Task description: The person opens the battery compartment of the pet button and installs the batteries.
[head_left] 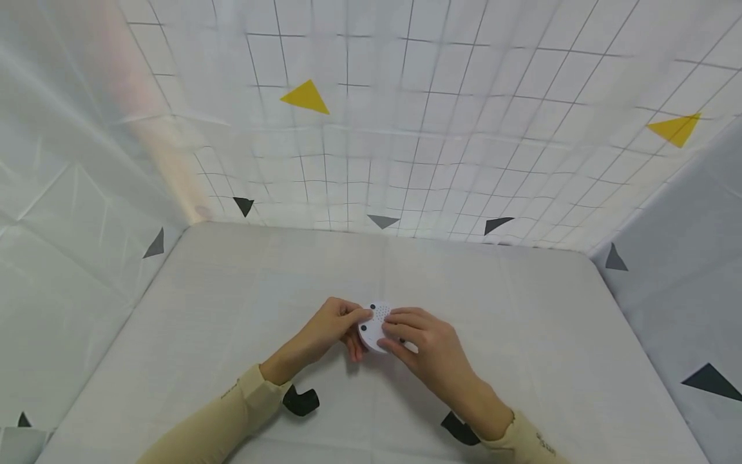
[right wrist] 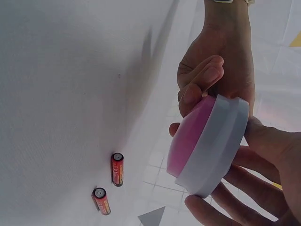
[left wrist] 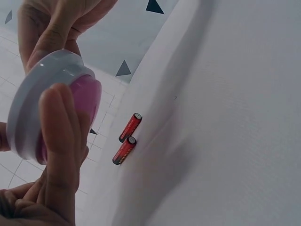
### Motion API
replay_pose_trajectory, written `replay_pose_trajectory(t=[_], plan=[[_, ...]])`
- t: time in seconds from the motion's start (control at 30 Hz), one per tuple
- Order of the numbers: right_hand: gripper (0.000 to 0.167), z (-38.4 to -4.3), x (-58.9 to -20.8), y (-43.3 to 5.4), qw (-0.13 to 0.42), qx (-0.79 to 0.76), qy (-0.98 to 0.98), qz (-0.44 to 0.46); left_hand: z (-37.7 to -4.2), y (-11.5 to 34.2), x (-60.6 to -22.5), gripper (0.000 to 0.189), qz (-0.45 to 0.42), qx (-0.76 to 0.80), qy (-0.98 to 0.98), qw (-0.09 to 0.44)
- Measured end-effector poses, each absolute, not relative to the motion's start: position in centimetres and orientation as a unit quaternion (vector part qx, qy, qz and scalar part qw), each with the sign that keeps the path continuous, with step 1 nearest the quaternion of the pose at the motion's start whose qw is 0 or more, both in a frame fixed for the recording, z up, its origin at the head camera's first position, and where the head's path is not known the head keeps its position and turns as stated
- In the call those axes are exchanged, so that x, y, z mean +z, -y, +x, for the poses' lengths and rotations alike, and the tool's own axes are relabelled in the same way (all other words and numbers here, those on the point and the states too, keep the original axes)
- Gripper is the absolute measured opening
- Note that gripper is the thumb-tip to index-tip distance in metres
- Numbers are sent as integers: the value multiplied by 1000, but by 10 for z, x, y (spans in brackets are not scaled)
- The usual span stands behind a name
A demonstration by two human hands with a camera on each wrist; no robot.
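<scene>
A round device has a white base [head_left: 371, 335] with small holes and dark round feet, and a pink domed side [right wrist: 193, 136]. It is held above the white table, with the base facing up and the dome down. My left hand [head_left: 336, 322] grips its left edge, thumb on the white face and fingers underneath. From the right, my right hand [head_left: 435, 351] holds it with fingers and thumb bent over the white face. Beneath, two red-and-black batteries lie on the table: one battery [right wrist: 117, 169] and another battery [right wrist: 101, 201], both out of sight in the head view.
White table cloth [head_left: 261, 270] spreads around the hands. Behind stands a gridded white curtain [head_left: 452, 129] with yellow and dark triangles. White sheets rise at the left [head_left: 69, 225] and right [head_left: 666, 270]. Dark patches [head_left: 301, 401] show near the forearms.
</scene>
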State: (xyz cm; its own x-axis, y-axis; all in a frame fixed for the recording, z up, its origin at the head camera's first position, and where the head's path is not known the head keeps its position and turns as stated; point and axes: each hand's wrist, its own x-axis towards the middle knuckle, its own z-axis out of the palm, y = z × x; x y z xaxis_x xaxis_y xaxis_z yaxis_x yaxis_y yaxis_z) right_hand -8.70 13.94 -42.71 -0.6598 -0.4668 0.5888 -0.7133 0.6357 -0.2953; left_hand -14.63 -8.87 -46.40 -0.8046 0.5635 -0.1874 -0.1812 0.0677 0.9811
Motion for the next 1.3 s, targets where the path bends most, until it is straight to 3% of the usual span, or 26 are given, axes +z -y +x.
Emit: replay_pose_trajectory(t=[0.37, 0.67, 1.3], plan=[[34, -88, -426, -141, 248, 268, 861, 354, -145, 88, -460, 29, 135, 671, -678, 267], [32, -88, -424, -142, 216, 256, 868, 366, -143, 89, -457, 30, 135, 672, -680, 261], [30, -87, -425, -140, 235, 250, 856, 387, -145, 90, -458, 29, 156, 664, -687, 250]])
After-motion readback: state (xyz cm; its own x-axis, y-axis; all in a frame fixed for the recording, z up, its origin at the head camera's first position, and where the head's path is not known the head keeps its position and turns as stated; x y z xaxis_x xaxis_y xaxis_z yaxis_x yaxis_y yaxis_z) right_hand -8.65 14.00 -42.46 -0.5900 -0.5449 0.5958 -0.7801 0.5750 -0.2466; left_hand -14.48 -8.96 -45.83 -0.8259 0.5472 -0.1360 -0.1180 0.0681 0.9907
